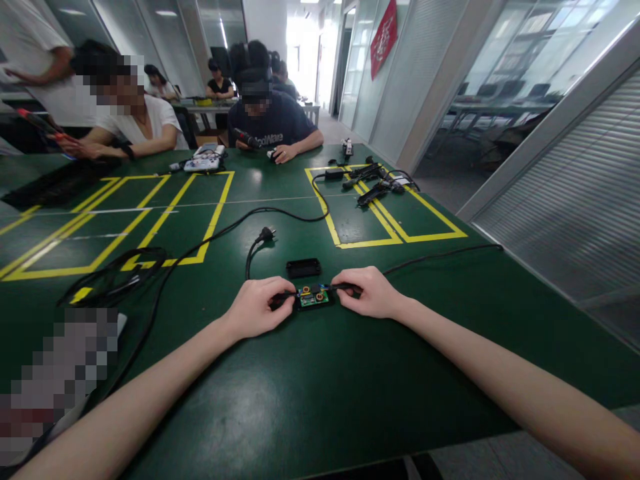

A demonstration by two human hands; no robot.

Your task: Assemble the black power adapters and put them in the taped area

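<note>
A small green circuit board (pixel 314 297) with round copper coils sits in a black plastic case half on the table in front of me. My left hand (pixel 263 303) pinches the black cable at the board's left end. At the right end, my right hand (pixel 367 292) has its fingers closed on the other black cable (pixel 344 287), which runs off to the right. Just beyond the board lies the other half of the black case (pixel 303 268), hollow side showing. A power plug (pixel 267 234) on a short bend of cable rests behind my left hand.
Yellow tape (pixel 370 244) marks rectangles on the green table (pixel 240 413). Black tools and parts (pixel 370 183) lie at the back right. A coiled cable (pixel 115 270) is at left, near a blurred object (pixel 60 380). Two people work across the table, one holding a dark tool (pixel 247 138).
</note>
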